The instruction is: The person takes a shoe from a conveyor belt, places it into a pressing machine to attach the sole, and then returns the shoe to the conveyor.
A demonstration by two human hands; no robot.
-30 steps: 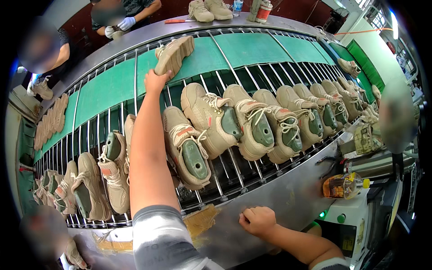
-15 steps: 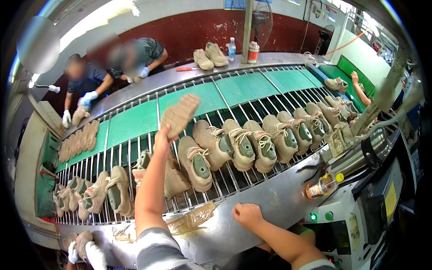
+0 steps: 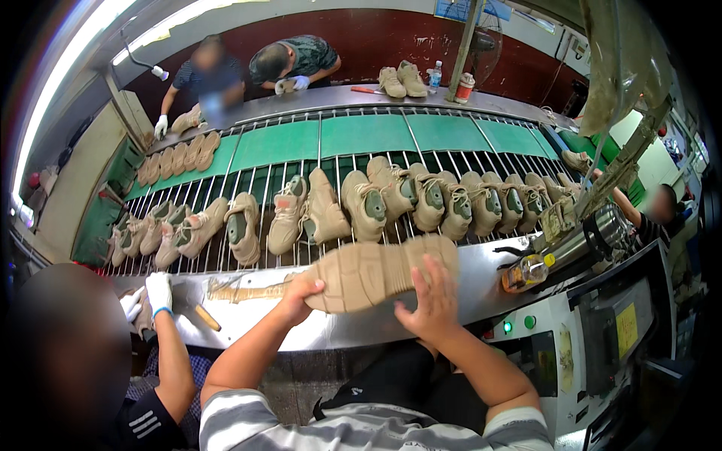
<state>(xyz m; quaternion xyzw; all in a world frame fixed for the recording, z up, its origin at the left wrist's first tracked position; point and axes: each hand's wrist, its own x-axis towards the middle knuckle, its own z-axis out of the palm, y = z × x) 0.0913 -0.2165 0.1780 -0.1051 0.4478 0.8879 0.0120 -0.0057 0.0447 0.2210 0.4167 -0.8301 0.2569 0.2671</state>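
A beige shoe sole [image 3: 353,276] is held low over the metal ledge, its grooved tread side turned up toward me. My left hand [image 3: 299,298] grips its left end, with the thumb on the tread. At the other end is my right hand [image 3: 432,304], fingers spread and slightly blurred, overlapping the sole's edge; whether they touch it I cannot tell. Just beyond, beige lace-up shoes [image 3: 364,204] stand in a row on the metal-bar rack [image 3: 259,244], one of them [image 3: 325,209] turned on its side.
Several loose soles [image 3: 179,159] lie at the left of the green belt [image 3: 361,143]. A drink bottle [image 3: 528,272] and steel cylinder [image 3: 585,234] stand right, beside a control box [image 3: 538,312]. A gloved co-worker's hand [image 3: 159,292] is near left; two people work across the belt.
My left hand has brought the sole from over the rack down toward me. My right hand has gone from a closed fist to spread fingers beside it. The view has shifted.
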